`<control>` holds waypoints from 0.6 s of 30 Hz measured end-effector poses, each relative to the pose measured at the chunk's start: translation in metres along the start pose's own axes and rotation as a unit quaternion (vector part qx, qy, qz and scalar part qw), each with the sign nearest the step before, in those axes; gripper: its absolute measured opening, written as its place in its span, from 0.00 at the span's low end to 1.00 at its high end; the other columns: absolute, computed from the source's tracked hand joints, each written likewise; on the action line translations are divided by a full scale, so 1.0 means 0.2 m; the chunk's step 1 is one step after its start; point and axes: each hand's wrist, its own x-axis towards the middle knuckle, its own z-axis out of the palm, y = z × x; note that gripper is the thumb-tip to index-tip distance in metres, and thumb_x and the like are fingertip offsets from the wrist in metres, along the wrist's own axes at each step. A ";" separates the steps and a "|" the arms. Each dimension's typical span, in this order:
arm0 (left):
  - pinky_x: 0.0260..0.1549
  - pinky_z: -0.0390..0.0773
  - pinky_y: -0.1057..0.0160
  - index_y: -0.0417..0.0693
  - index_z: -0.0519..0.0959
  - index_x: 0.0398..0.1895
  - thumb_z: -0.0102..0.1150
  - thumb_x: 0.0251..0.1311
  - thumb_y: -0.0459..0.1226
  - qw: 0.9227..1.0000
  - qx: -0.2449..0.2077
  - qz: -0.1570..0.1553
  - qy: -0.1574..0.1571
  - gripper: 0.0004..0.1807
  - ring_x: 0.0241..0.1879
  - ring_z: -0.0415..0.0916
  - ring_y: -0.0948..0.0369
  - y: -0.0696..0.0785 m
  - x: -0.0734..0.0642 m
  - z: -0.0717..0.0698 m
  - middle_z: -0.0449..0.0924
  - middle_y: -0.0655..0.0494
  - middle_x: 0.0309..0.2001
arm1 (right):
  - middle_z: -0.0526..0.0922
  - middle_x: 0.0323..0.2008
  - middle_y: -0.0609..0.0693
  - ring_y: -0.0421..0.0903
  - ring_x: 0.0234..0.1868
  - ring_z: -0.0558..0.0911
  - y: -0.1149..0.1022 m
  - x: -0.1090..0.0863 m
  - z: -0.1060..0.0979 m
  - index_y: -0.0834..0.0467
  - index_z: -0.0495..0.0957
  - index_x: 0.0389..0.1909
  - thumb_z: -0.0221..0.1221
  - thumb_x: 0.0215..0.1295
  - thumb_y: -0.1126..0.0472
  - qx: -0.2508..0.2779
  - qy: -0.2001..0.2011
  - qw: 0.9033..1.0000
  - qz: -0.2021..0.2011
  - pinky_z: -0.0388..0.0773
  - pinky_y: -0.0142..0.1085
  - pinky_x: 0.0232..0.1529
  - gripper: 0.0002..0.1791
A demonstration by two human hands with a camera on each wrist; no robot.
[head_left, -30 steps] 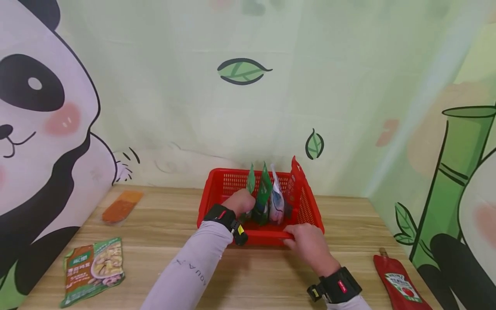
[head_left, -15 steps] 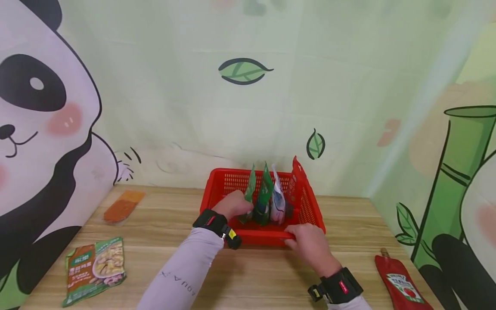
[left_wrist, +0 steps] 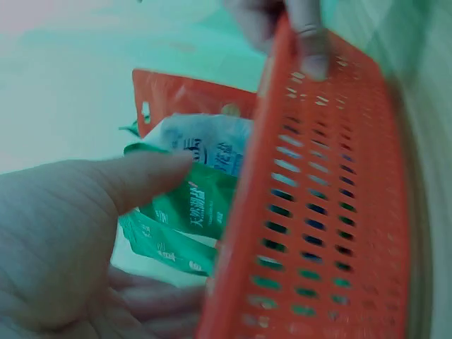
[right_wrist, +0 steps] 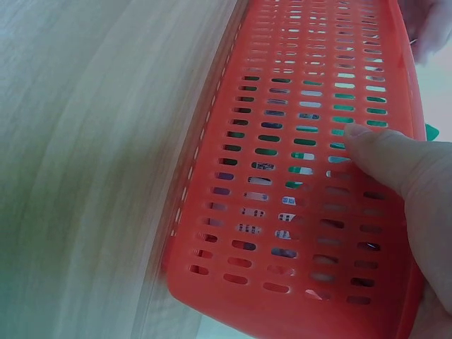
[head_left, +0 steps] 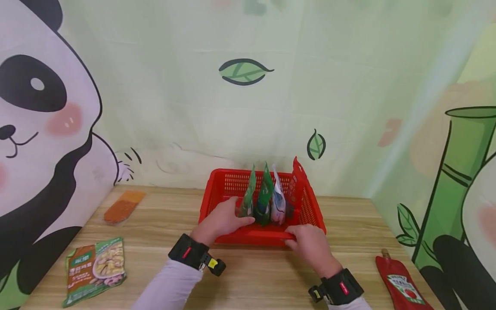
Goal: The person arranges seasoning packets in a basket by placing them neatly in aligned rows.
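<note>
Left hand [head_left: 221, 221] just let go, fingers spread, so leftmost green packet [head_left: 248, 196] probably stands unaided; right hand [head_left: 309, 246] pinches red basket [head_left: 263, 238].

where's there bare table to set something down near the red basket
Bare table lies right of the red basket, up to the red pouch, and left of it, up to the flat packets. Crowded: the basket's middle and right, where standing packets sit side by side, and its front, where the left grip and right grip are.

Booth-like setup, wider room unclear: cartoon panda backdrop [head_left: 186, 116] behind and beside wood-grain table [head_left: 159, 219].
</note>
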 end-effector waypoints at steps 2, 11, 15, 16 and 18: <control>0.47 0.86 0.54 0.45 0.66 0.72 0.74 0.56 0.52 0.999 0.002 0.041 0.004 0.44 0.49 0.82 0.55 -0.02 -0.04 0.02 0.85 0.49 0.54 | 0.88 0.27 0.42 0.36 0.26 0.77 0.00 0.00 0.00 0.51 0.90 0.36 0.76 0.56 0.55 0.001 0.001 1.000 -0.001 0.83 0.38 0.42 0.08; 0.50 0.85 0.54 0.51 0.80 0.63 0.75 0.53 0.57 0.970 0.190 0.147 0.026 0.37 0.47 0.80 0.59 -0.09 -0.16 0.08 0.85 0.55 0.53 | 0.88 0.27 0.42 0.36 0.27 0.78 0.00 0.00 0.01 0.50 0.90 0.35 0.76 0.56 0.54 -0.010 0.016 1.000 -0.006 0.83 0.37 0.42 0.08; 0.42 0.85 0.61 0.50 0.84 0.53 0.75 0.53 0.57 0.954 0.243 0.167 0.048 0.30 0.35 0.77 0.64 -0.13 -0.16 0.09 0.86 0.59 0.39 | 0.88 0.27 0.41 0.36 0.27 0.78 0.01 0.00 0.01 0.49 0.90 0.34 0.76 0.56 0.53 -0.014 0.015 1.000 -0.010 0.83 0.37 0.41 0.08; 0.40 0.84 0.62 0.50 0.85 0.50 0.75 0.53 0.57 0.951 0.251 0.171 0.051 0.28 0.33 0.76 0.65 -0.14 -0.16 0.09 0.86 0.60 0.36 | 0.88 0.27 0.41 0.36 0.27 0.78 0.01 0.00 0.01 0.49 0.90 0.34 0.76 0.56 0.53 -0.013 0.015 1.000 -0.010 0.83 0.37 0.41 0.08; 0.35 0.81 0.66 0.51 0.84 0.44 0.74 0.54 0.56 0.947 0.262 0.178 0.058 0.24 0.29 0.74 0.66 -0.16 -0.15 0.10 0.83 0.62 0.31 | 0.88 0.27 0.41 0.36 0.27 0.78 0.01 0.00 0.01 0.49 0.90 0.34 0.76 0.56 0.52 -0.013 0.015 1.000 -0.010 0.82 0.36 0.41 0.08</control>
